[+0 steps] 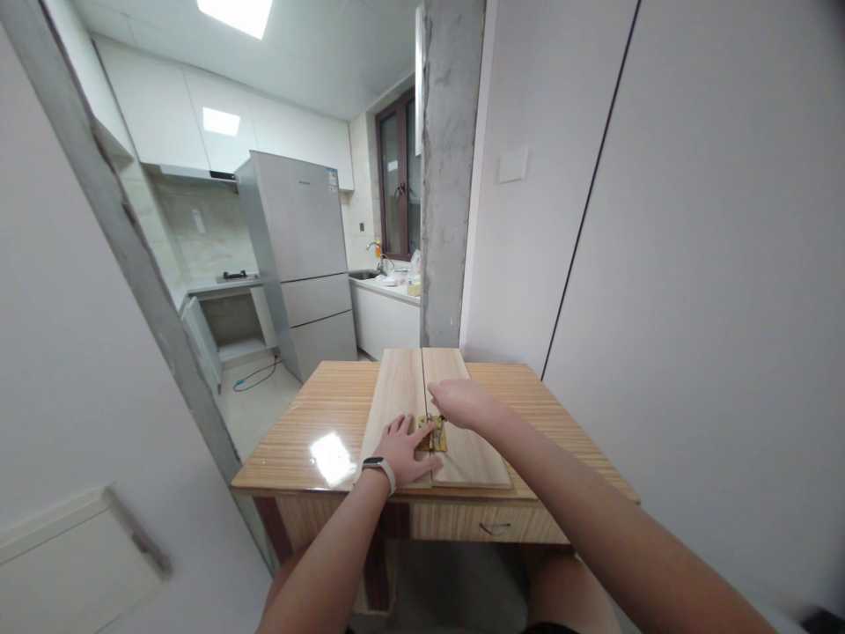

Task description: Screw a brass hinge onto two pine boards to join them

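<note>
Two pale wooden boards [396, 387] lie side by side on the table, with a narrow seam between them. A brass-coloured hinge [439, 435] rests across this seam towards the near end. My left hand [402, 453], with a light band on its wrist, lies spread over the left board, its index finger and thumb reaching onto the hinge and across the seam. Just above the hinge, my right hand [459, 401] is closed in a fist. A small dark tip shows below it, but what the fingers hold is hidden.
The boards lie on a striped wooden table [323, 396] with a drawer [495, 525] at its near side. Beyond stand a grey refrigerator [310, 229], a sink counter [386, 308] and a bare concrete pillar [452, 176]. A white wall [693, 220] is close on the right.
</note>
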The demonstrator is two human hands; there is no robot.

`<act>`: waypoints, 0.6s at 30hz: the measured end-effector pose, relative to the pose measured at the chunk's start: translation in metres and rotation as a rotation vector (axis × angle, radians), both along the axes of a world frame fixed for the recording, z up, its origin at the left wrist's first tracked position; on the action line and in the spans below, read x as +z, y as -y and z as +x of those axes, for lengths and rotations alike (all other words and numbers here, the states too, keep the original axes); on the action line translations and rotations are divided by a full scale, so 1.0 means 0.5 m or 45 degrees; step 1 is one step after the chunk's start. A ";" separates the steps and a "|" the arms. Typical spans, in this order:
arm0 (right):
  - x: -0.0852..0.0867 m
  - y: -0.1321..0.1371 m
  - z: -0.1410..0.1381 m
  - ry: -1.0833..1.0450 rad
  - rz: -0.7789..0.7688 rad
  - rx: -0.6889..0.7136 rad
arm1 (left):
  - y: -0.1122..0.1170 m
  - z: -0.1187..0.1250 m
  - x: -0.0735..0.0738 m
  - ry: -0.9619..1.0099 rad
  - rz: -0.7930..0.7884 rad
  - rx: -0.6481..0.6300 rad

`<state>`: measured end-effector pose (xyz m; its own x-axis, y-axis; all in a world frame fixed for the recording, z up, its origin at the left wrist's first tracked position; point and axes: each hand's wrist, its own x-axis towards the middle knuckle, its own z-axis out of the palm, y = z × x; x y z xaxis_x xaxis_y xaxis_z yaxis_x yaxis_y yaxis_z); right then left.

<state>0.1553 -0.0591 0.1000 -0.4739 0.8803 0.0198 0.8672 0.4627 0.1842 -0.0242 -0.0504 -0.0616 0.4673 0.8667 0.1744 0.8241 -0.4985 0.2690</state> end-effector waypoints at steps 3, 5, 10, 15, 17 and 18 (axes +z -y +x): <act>-0.006 0.001 0.000 0.007 -0.006 -0.020 | -0.002 0.000 -0.003 0.001 0.002 0.003; -0.007 0.005 -0.001 -0.017 -0.014 -0.014 | -0.003 -0.001 -0.004 -0.003 -0.002 0.000; 0.001 0.012 -0.004 -0.060 -0.118 0.057 | -0.005 -0.001 -0.004 -0.004 -0.001 -0.012; 0.004 0.005 -0.006 -0.066 -0.047 0.164 | -0.003 -0.001 -0.004 -0.003 0.002 -0.009; 0.003 0.001 -0.007 -0.057 -0.027 0.177 | -0.002 0.000 -0.004 -0.004 0.009 -0.003; 0.003 -0.001 -0.008 -0.051 -0.023 0.177 | -0.002 0.000 -0.004 -0.003 0.012 0.000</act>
<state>0.1513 -0.0588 0.1013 -0.5906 0.8065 0.0260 0.8009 0.5819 0.1416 -0.0243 -0.0496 -0.0637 0.4681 0.8649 0.1813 0.8246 -0.5012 0.2623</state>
